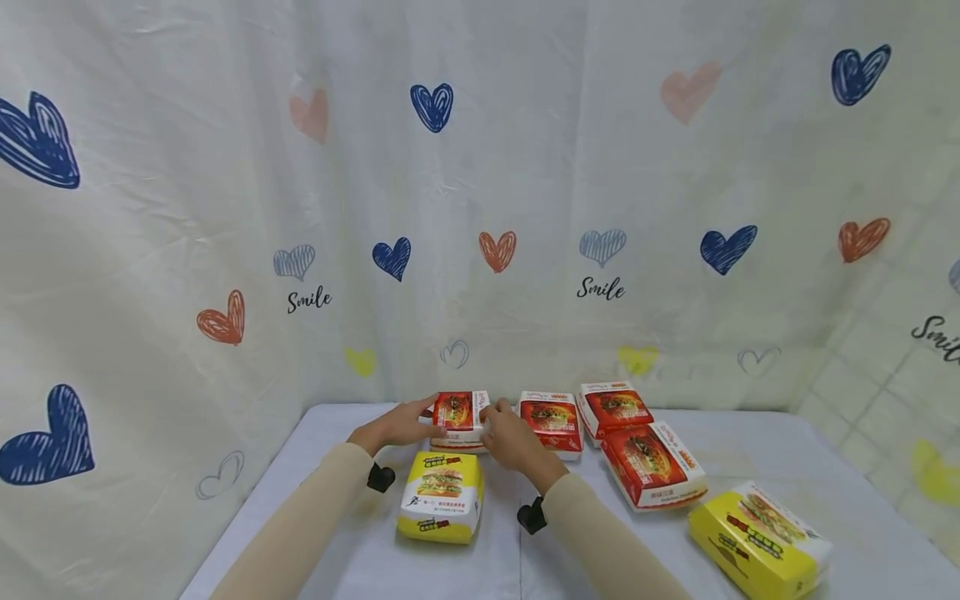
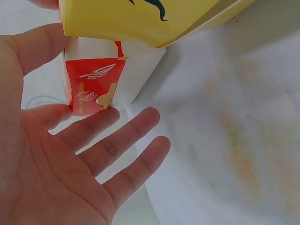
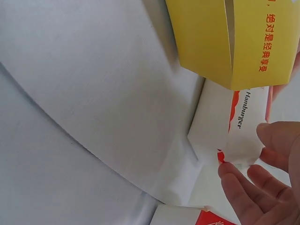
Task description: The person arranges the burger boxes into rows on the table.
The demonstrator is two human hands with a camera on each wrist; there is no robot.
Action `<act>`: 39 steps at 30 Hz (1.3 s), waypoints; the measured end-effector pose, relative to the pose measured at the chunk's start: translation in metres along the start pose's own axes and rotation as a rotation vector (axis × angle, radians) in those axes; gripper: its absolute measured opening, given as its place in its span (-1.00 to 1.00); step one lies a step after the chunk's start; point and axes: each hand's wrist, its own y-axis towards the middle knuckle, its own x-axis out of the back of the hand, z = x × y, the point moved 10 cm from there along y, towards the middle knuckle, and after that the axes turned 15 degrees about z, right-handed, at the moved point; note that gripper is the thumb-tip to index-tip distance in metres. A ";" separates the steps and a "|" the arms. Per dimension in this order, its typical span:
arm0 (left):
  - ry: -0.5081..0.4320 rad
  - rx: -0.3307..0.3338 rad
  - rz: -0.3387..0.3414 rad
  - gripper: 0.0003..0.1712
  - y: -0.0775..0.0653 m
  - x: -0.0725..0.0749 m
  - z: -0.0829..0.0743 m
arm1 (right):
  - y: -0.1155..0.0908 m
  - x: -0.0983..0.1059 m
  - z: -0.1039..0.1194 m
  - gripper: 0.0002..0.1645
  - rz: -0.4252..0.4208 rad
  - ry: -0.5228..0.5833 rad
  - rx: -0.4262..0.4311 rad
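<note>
A red-and-white hamburger box [image 1: 459, 414] lies at the back of the table between the two hands. My left hand [image 1: 397, 423] touches its left end with thumb and fingertips; in the left wrist view, the outer fingers [image 2: 136, 168] are spread and fairly straight. At the opposite end, my right hand [image 1: 513, 437] pinches the box's corner between thumb and fingertips, beside the printed word "Hamburger" on its white side [image 3: 243, 117]. Directly in front stands a yellow-and-white burger box [image 1: 441, 497], which partly covers the red one in both wrist views.
Right of the hands sits another red box [image 1: 551, 421]. Two more red boxes, one behind [image 1: 615, 410] and one in front [image 1: 652, 464], touch or nearly touch. A second yellow box [image 1: 761, 537] lies at front right. A heart-printed curtain [image 1: 525, 167] hangs behind the white-covered table [image 1: 330, 533].
</note>
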 end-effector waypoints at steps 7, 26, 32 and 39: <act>0.002 -0.009 0.021 -0.07 -0.005 0.001 -0.003 | 0.003 -0.001 0.000 -0.64 0.006 0.027 -0.029; -0.179 -0.047 0.037 -0.21 -0.004 -0.003 0.006 | 0.007 -0.007 0.001 -0.50 0.012 0.002 -0.025; -0.218 -0.009 0.009 -0.21 0.001 -0.006 0.024 | 0.009 -0.009 -0.001 -0.50 0.000 0.003 -0.033; -0.238 -0.014 -0.022 -0.19 0.010 -0.009 0.036 | 0.010 -0.009 -0.002 -0.51 -0.007 0.011 -0.050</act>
